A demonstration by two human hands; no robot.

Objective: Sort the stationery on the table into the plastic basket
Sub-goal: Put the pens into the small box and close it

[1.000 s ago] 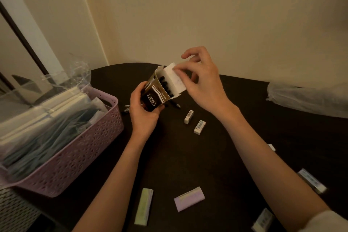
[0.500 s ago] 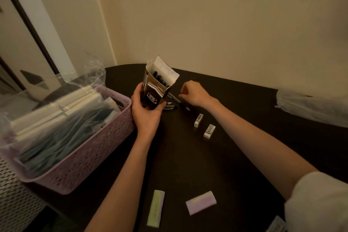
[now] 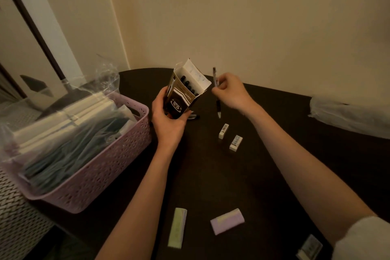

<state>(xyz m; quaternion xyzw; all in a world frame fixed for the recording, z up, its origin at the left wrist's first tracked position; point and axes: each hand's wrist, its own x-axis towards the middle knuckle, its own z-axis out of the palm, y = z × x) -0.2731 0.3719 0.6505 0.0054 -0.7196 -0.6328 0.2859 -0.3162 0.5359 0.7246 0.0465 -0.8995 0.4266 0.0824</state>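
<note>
The basket [image 3: 101, 167] sits at the table's [image 3: 274, 175] left edge. Two erasers [image 3: 230, 137] lie right of centre, two pads [image 3: 202, 224] nearer, possibly pens [image 3: 193, 116] behind the box [image 3: 185, 93].

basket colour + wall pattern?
Pale pink-lilac basket, walls perforated in a small lattice cut-out pattern. Head view, the only one, shows it clearly.

two small erasers [image 3: 230, 137] are lying just right of the pen box [image 3: 185, 91], narrowing that path. the pink basket [image 3: 101, 171] is sitting packed with bags, blocking the left. two sticky-note pads [image 3: 202, 224] are occupying the near table [image 3: 285, 175], bare between them and the erasers.
</note>
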